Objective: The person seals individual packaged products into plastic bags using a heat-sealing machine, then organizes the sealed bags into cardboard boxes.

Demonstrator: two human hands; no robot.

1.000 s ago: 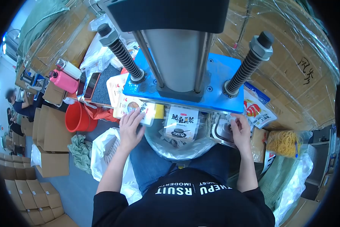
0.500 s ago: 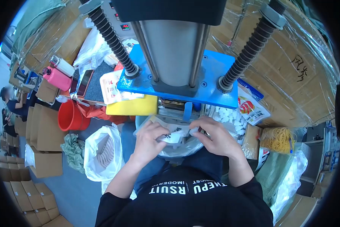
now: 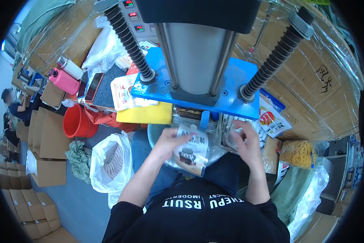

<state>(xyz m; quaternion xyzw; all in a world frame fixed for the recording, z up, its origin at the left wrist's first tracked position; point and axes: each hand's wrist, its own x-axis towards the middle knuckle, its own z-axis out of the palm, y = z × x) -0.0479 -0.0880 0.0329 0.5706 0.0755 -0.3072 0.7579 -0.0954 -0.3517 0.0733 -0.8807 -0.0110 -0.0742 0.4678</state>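
The bench (image 3: pixel 109 91) left of the blue press plate (image 3: pixel 238 87) carries a phone (image 3: pixel 93 86), a pink bottle (image 3: pixel 64 81), a white bottle (image 3: pixel 69 67) and a printed pouch (image 3: pixel 123 91), all farther left of the plate. A yellow block (image 3: pixel 147 114) lies just under the plate's left edge. On the floor (image 3: pixel 82 198), well below and left of the plate, stand a red bucket (image 3: pixel 77 122), a white bag (image 3: pixel 111 162), a green rag (image 3: pixel 80 158) and brown boxes (image 3: pixel 48 141)
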